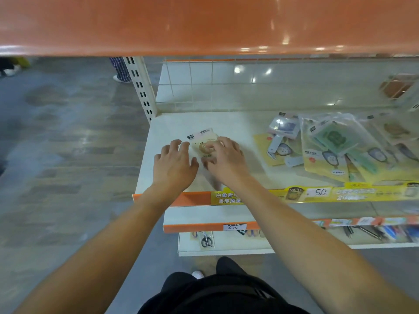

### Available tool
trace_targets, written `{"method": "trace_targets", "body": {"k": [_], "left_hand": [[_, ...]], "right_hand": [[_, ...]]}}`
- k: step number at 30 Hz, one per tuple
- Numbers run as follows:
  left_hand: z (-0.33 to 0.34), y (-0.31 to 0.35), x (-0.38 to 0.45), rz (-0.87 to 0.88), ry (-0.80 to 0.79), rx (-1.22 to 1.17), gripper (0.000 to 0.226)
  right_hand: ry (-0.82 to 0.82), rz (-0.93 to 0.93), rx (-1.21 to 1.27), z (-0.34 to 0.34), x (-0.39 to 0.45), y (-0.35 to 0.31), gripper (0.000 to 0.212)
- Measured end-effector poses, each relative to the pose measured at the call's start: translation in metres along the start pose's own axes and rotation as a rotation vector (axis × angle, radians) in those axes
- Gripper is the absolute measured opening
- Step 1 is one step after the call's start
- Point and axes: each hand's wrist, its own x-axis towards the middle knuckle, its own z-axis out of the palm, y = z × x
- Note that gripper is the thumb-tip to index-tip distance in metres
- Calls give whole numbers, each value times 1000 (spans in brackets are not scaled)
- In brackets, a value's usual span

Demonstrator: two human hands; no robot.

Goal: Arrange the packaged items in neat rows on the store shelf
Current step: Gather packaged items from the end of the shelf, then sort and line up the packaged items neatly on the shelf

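While flat on shelf [238, 123], pkg [204, 141] under both hands.

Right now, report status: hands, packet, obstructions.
Left hand flat on shelf beside packet. Right hand on packet, grip unclear. Loose pile of packets off right, untidy. Nothing blocking.

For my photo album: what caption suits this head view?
Both hands, left and right, settle a small packet flat on the white shelf.
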Motion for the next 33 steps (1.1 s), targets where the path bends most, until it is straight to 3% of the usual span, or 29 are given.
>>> {"method": "trace_targets", "body": {"k": [7,16,26,33], "left_hand": [[-31,35,-29,302,130,-265,39],[-34,99,-68,677,38,-303,43],[-4,183,-77,848,-72,-212,46],[17,250,-76,799,-46,-197,46]], "right_hand": [[149,-30,123,-66,-68,9,34],[342,127,36,-102,-176,41,31],[480,319,-27,-130,-231,96,31],[448,308,-15,-156,-236,161,32]]}}
